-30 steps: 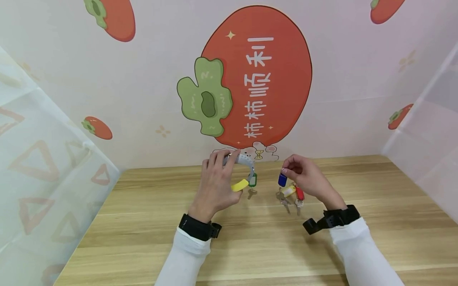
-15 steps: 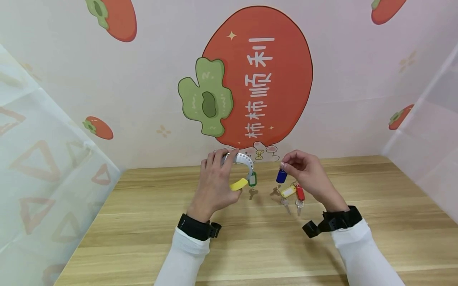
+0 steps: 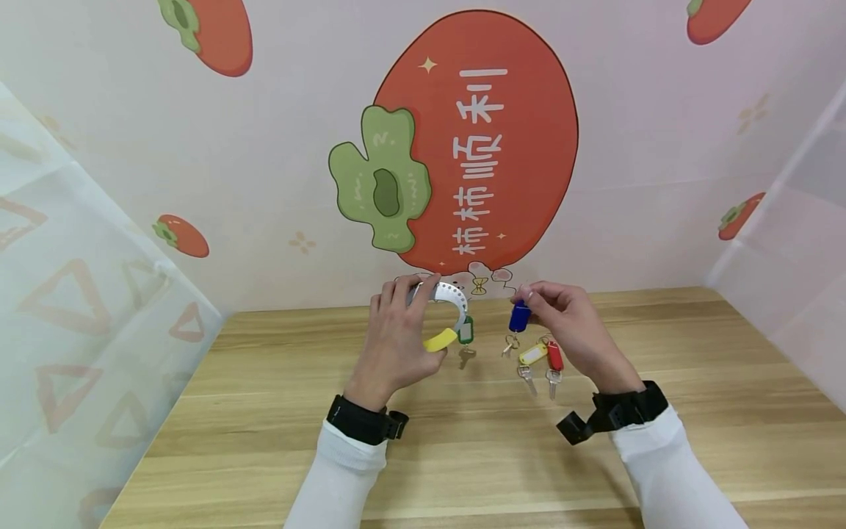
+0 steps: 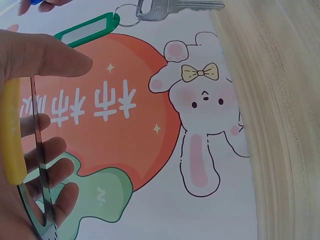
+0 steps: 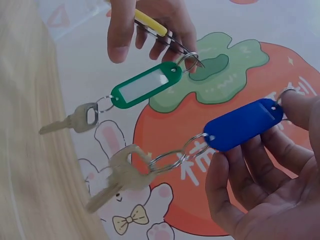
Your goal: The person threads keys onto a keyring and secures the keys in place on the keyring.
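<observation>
My left hand (image 3: 399, 338) grips a curved metal band with holes and a yellow section (image 3: 440, 340). From the band hangs a green key tag (image 3: 466, 330) with a key below it; the right wrist view shows its ring (image 5: 186, 62) around the band's thin end. To the right, my right hand (image 3: 573, 327) pinches the small ring at the top of a blue key tag (image 5: 243, 124), whose key (image 5: 125, 172) dangles from linked rings. The blue tag hangs apart from the band. A yellow tag (image 3: 532, 354) and a red tag (image 3: 554, 356), each with a key, lie below the right hand.
The wooden table (image 3: 264, 441) meets a printed backdrop (image 3: 291, 147) just behind the hands. Pale side sheets (image 3: 86, 308) stand at left and right.
The blue tag has moved slightly left in my right hand and its key has swung, now clear of the yellow tag. My left hand has barely moved.
</observation>
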